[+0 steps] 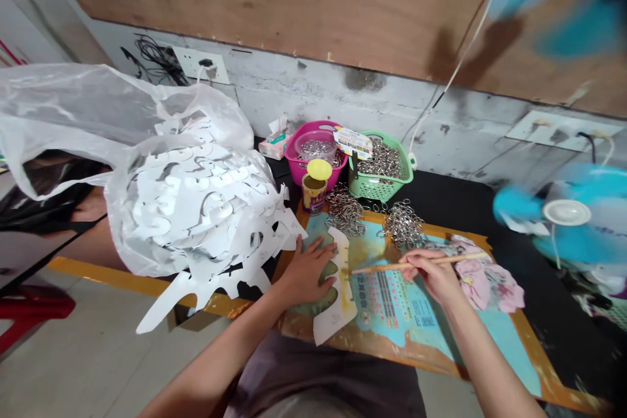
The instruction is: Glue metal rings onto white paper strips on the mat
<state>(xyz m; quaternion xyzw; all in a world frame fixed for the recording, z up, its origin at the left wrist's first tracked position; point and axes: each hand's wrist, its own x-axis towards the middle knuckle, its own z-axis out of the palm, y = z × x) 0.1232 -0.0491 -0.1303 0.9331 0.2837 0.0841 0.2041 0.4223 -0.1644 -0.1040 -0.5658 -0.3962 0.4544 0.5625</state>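
Your left hand [308,272] lies flat and open on the white cut-out [337,313], pressing it to the board [392,333] so it can't slip. Your right hand [431,276] pinches a wooden stick [392,266], with its tip just beside the cut-out's edge.

Black-topped table [455,199]: orange-framed printed board [531,346]; two loose heaps of metal rings [345,209]; pink plastic basket [296,163]; green slotted basket [377,189]; tissue box [275,145]; yellow-lidded can [313,194]; white plastic bag [196,114].
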